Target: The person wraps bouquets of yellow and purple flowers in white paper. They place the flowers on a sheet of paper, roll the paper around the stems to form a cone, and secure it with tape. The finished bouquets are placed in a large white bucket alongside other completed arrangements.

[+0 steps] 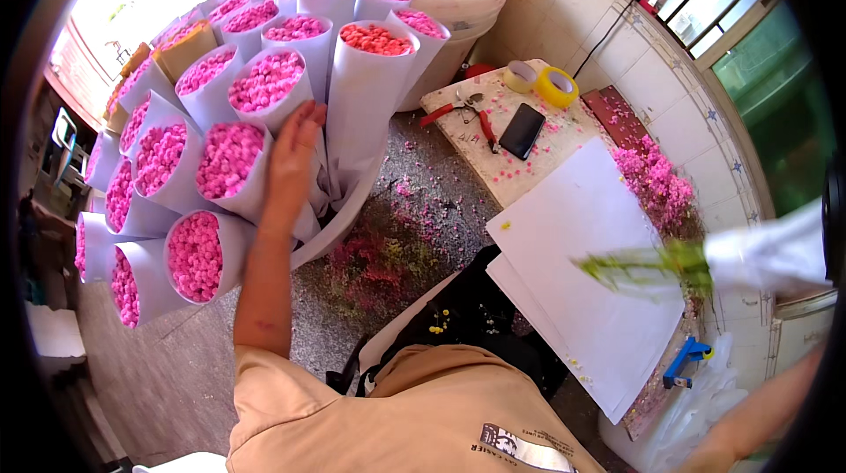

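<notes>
My left hand (297,143) rests with its fingers against the white paper sleeve of a pink flower bunch (231,159) at the near side of a packed tub (344,228). Several more paper-wrapped pink bunches stand there, with one red bunch (375,39) among them. At the far right, my right hand is out of view; only its forearm (760,407) shows. Near that edge a blurred white-wrapped bunch (767,248) lies sideways in the air, green stems pointing left, above stacked white paper sheets (588,261). What holds it is hidden.
A worktable (462,103) bears red-handled pruning shears (489,133), a black phone (522,131), two tape rolls (557,87) and loose pink flowers (654,182). A blue tape dispenser (684,362) sits at its right end. Stacked white tubs (456,17) stand behind; plant scraps (383,255) litter the floor.
</notes>
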`<state>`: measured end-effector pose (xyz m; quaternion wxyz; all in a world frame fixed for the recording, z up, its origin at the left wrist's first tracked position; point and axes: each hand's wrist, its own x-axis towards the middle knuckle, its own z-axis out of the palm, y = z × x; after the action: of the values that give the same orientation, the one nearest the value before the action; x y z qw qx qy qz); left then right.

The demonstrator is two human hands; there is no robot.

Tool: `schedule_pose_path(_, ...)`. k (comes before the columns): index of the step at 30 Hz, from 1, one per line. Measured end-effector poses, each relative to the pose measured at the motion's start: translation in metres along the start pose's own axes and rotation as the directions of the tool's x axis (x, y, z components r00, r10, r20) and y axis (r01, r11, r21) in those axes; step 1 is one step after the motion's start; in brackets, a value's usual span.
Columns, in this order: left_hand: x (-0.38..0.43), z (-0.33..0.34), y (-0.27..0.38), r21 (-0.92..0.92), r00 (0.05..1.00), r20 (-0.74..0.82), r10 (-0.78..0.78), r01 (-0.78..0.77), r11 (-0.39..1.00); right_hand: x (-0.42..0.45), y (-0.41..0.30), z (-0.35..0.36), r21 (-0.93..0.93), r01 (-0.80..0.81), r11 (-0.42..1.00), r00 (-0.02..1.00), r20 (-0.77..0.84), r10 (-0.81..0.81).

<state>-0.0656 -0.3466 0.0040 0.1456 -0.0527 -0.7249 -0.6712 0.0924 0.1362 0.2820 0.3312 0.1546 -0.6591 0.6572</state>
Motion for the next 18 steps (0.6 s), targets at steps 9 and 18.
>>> schedule_pose_path(9,0.025,-0.072,0.014,-0.207,0.986,0.124,-0.114,0.138,0.969,0.068,0.09,0.225,0.407,-0.168,0.898,0.921,0.389,-0.004)
schedule_pose_path(18,0.05,-0.077,-0.001,-0.293,0.963,0.245,-0.114,0.185,0.938,0.004,0.171,0.257,0.286,-0.353,0.891,0.833,0.53,0.159)
